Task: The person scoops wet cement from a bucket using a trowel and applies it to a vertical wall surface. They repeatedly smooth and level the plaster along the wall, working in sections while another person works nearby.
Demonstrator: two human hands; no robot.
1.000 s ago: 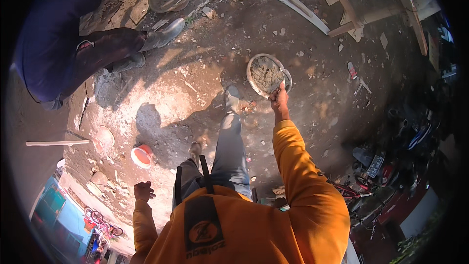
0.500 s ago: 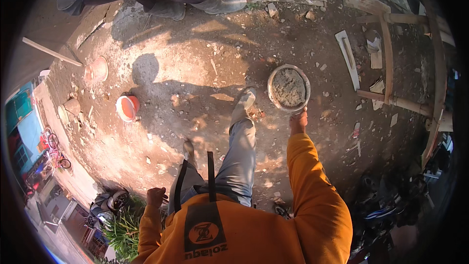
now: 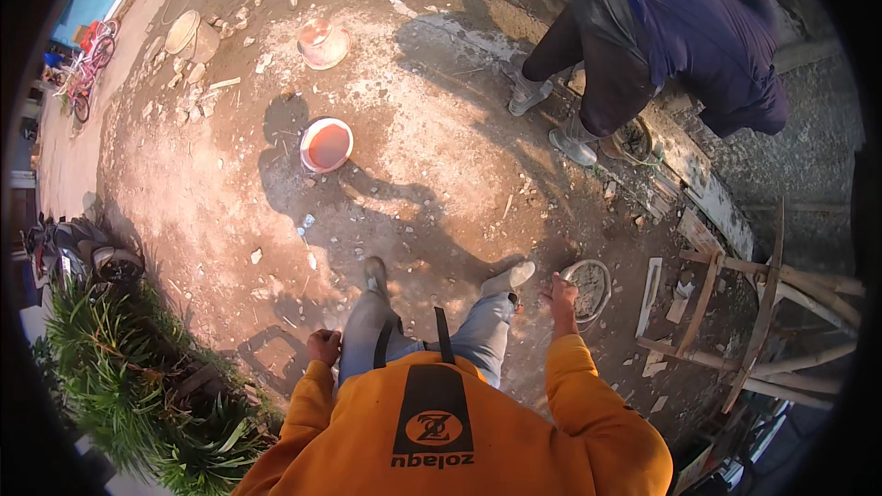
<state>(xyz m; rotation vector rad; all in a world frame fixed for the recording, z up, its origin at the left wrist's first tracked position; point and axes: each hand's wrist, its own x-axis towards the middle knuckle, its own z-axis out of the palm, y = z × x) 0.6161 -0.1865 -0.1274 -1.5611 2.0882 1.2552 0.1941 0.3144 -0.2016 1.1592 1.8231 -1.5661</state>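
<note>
Beside my right foot is a round pan of grey mortar (image 3: 593, 285); my right hand (image 3: 562, 298) is at its near left rim, fingers apart and no longer wrapped round it. Low beside my left thigh, my left hand (image 3: 323, 345) hangs with loosely bent fingers, holding nothing. A red-and-white bucket (image 3: 326, 145) stands on the sunlit dirt ahead, with a second pale bucket (image 3: 322, 48) beyond it.
A co-worker in purple (image 3: 680, 37) bends at the wall at upper right, beside another mortar container (image 3: 632, 138). Wooden framework (image 3: 763, 321) and loose boards lie right. Plants (image 3: 119, 367), a parked motorbike (image 3: 87, 253), bicycles (image 3: 92, 60) and rubble (image 3: 193, 73) are left.
The view has turned, shifting the co-worker from upper left to upper right. My right hand's grip on the pan has loosened, and the pan appears lower in the picture.
</note>
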